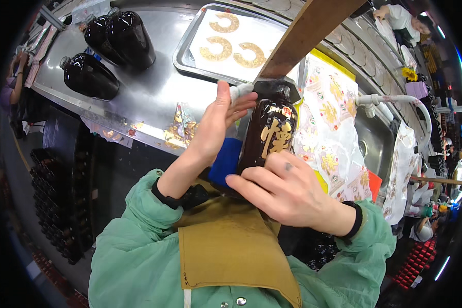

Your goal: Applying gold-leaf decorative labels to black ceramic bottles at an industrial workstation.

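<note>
A dark glossy bottle (pixel 251 133) with gold lettering and a small red mark lies in front of me, its neck pointing away, where a black holder sits by a wooden bar. Beside its left side is a blue padded piece (pixel 226 160). My left hand (pixel 218 123) is open to the left of the bottle, fingers stretched toward its neck end. White wrapping shows at a fingertip. My right hand (pixel 290 190) lies across the bottle's lower part, fingers bent and closed against it. Its palm side is hidden.
Several dark bottles (pixel 130 41) stand at the far left of the metal table. A tray (pixel 187 60) carries gold C-shaped pieces on white paper. The wooden bar (pixel 305 38) slants overhead. Printed decal sheets (pixel 328 128) lie right, before a sink (pixel 374 143) with a white pipe. Gold scraps (pixel 182 132) lie near the front edge.
</note>
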Available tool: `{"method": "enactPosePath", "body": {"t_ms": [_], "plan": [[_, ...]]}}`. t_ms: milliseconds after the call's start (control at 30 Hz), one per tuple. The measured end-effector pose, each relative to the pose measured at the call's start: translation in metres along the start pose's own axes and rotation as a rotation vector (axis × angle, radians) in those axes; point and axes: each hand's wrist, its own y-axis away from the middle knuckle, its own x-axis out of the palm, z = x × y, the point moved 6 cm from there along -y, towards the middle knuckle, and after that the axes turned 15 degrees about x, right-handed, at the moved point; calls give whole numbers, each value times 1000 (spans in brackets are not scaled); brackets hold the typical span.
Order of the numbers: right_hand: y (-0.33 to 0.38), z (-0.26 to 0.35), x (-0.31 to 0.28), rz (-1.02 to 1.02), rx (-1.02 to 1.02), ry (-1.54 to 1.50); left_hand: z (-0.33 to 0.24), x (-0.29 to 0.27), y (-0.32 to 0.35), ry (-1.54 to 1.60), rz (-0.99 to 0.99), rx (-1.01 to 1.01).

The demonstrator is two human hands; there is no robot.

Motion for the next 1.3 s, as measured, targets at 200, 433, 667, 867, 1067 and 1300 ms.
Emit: {"method": "enactPosePath", "body": {"t_ms": [200,433,667,867,1067,1300], "plan": [[-25,-57,-11,-202,185,298,-8,3,22,-55,7,76],[41,-96,-36,-540,520,103,-33,36,55,-1080,374,659],[68,-119,-41,-623,668,-58,-34,39,45,-1006,323,588],[74,-124,-27,-600,624,-136,-39,43,47,-1084,290,664],[60,-120,-9,-511,625,-142,-35,42,51,-1056,185,612],[26,-113,14,-342,369,54,-31,24,56,-810,228,574]]}}
